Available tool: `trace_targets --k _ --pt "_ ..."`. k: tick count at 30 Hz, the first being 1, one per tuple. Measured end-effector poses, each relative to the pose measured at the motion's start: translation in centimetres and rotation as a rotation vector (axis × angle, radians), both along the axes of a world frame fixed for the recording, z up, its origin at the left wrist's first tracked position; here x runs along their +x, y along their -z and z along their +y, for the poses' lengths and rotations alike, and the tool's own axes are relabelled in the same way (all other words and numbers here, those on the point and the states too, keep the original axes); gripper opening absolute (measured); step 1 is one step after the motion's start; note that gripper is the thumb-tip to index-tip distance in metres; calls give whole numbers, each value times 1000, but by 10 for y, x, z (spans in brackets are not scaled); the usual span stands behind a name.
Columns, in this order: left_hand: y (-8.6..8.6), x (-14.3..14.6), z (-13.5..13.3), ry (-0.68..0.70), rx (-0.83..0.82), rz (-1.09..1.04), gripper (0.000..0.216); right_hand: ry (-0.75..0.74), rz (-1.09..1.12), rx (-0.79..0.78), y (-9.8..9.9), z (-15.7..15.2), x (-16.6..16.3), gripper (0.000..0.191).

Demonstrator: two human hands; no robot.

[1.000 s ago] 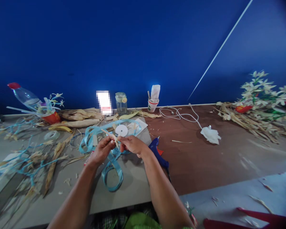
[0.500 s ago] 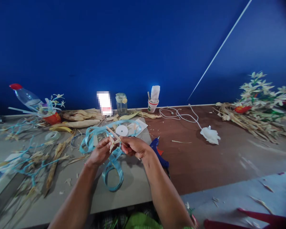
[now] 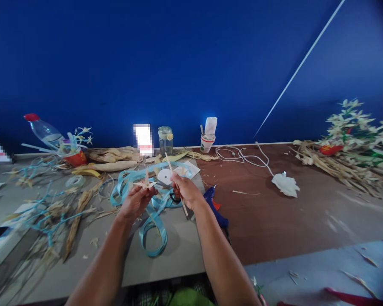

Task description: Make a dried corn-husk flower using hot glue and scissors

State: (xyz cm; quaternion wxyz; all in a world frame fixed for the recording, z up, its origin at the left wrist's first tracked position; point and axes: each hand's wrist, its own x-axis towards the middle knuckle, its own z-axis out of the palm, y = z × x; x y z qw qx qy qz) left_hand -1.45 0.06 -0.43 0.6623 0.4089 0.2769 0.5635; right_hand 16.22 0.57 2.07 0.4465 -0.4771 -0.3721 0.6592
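Note:
My left hand (image 3: 135, 201) is closed around a small pale star-shaped flower (image 3: 144, 183) made of dried husk, held above the grey board. My right hand (image 3: 185, 190) is closed on a thin wooden stick (image 3: 175, 179) that runs from up near the white disc down past my wrist. The two hands are a little apart. Under them lies a looped light-blue ribbon (image 3: 153, 225). A blue glue gun (image 3: 214, 208) rests just right of my right wrist.
A grey board (image 3: 178, 250) lies on a brown table (image 3: 274, 221). Husk strips, blue-wrapped stems (image 3: 41, 212), a tape roll (image 3: 75, 181) and a plastic bottle (image 3: 44, 131) sit at left. A jar (image 3: 165, 140), paper cup (image 3: 207, 142), white cable (image 3: 242, 155) and finished flowers (image 3: 354, 131) stand behind and right.
The hands have come apart: the stick went to my right hand and swung more upright, while the husk flower stayed in my left. The view shifted slightly.

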Motion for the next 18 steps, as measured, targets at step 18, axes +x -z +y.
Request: trace_targets --k 18 --pt "16 -3 4 42 -13 307 21 -265 -86 70 -2 -8 -4 49"
